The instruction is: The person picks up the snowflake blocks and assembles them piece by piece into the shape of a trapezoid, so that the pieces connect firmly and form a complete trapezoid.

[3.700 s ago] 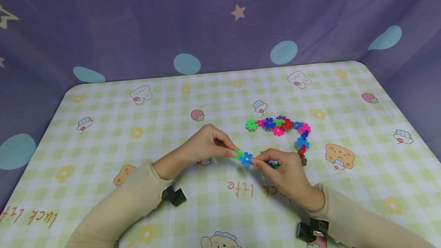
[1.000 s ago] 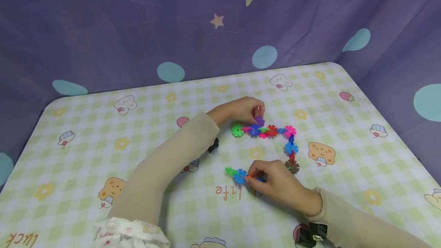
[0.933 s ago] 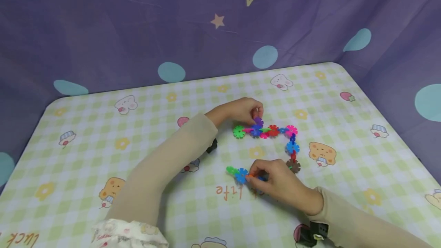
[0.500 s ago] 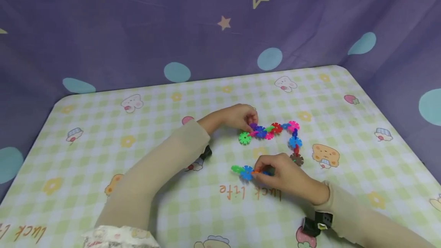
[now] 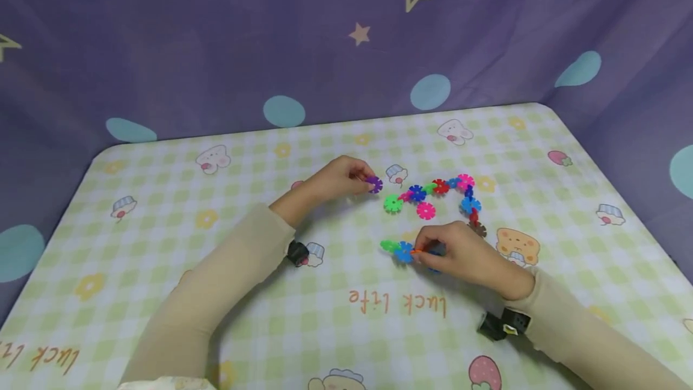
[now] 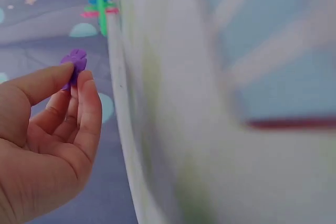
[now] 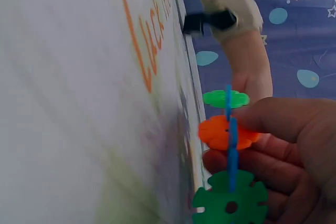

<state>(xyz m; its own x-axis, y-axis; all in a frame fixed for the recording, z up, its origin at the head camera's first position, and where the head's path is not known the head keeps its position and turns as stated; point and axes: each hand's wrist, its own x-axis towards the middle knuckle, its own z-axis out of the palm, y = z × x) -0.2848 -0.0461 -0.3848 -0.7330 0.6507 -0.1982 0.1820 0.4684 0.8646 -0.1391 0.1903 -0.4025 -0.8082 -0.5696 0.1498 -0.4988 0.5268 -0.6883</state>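
My left hand (image 5: 341, 179) pinches a purple snowflake disc (image 5: 375, 184) between thumb and fingertips, raised left of a chain of interlocking discs. In the left wrist view the purple disc (image 6: 77, 64) is apart from other discs. My right hand (image 5: 462, 254) pinches the chain's near part at an orange disc (image 7: 214, 132). A blue disc (image 5: 403, 252) and a light green disc (image 5: 388, 246) extend leftward from it; a dark green disc (image 7: 231, 203) joins on the other side. Behind the hand the chain curves past a brown disc (image 5: 479, 229); their link is hidden.
The chain's far arm runs through a pink disc (image 5: 465, 182), a red disc (image 5: 440, 186) and a dark blue disc (image 5: 417, 193) to a light green end disc (image 5: 393, 203). A single pink disc (image 5: 426, 210) lies inside the curve. A checked cloth (image 5: 303, 330) covers the table.
My left hand let go of the near green end, reached to the far arm, took the purple disc and drew it left. My right hand keeps its hold, and the chain has shifted slightly.
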